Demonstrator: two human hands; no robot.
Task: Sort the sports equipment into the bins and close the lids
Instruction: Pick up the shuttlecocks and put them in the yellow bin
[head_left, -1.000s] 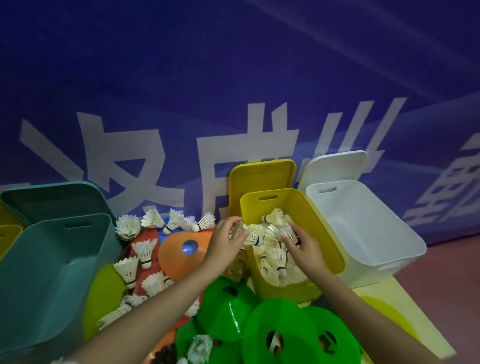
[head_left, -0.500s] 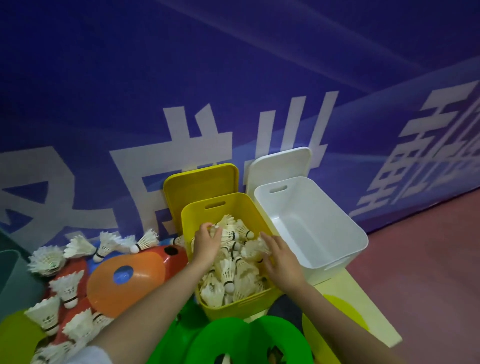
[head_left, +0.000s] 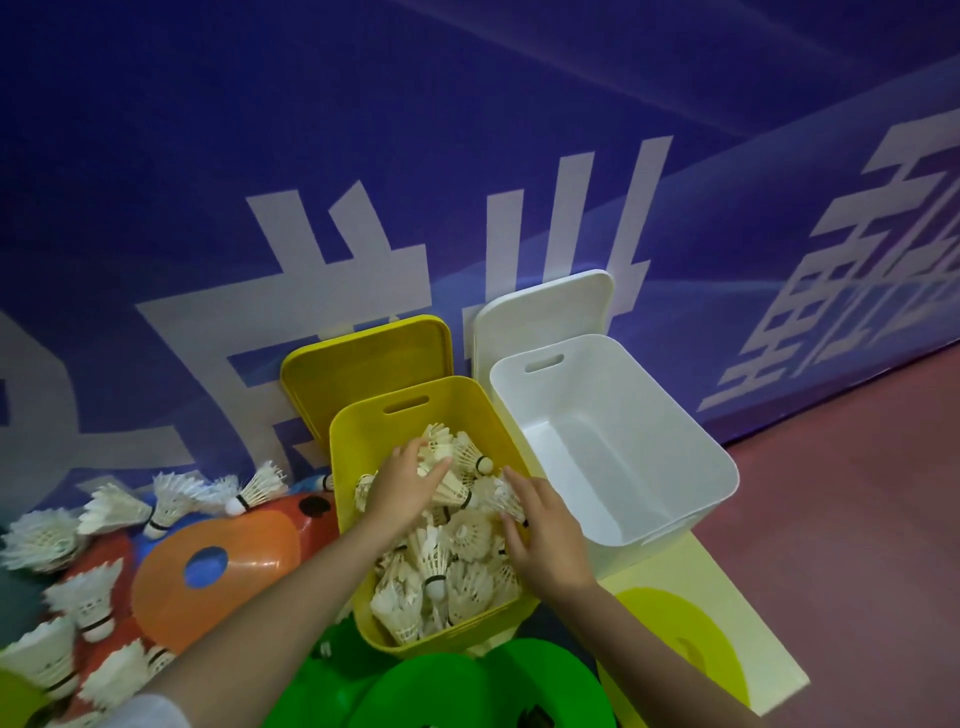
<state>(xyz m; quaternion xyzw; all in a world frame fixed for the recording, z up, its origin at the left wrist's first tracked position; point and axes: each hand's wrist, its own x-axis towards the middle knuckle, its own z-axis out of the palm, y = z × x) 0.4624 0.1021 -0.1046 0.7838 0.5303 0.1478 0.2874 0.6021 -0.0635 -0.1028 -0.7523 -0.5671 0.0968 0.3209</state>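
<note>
Over the yellow bin (head_left: 363, 431), both hands are down on the pile of shuttlecocks in the bin (head_left: 457, 540). The left hand (head_left: 402, 488) lies on top with fingers mostly straight, pressing or spreading more than gripping. The right hand (head_left: 540, 535) has its fingers loosely spread against the feathers at the right side; whether it's pinching one, can't tell.

Progress-wise, looks maybe halfway at best. The yellow bin is pretty full, but a bunch of loose shuttlecocks (head_left: 171, 499) sit out to the left on the orange cone (head_left: 249, 551) and other discs. The white bin (head_left: 649, 426) just right of the yellow one has nothing in it. Green cones (head_left: 467, 691) at the near edge and a yellow cone (head_left: 675, 639) aren't sorted either. Both lids, yellow lid (head_left: 363, 358) and white lid (head_left: 540, 312), lean against the far wall, so no closing done yet.
</note>
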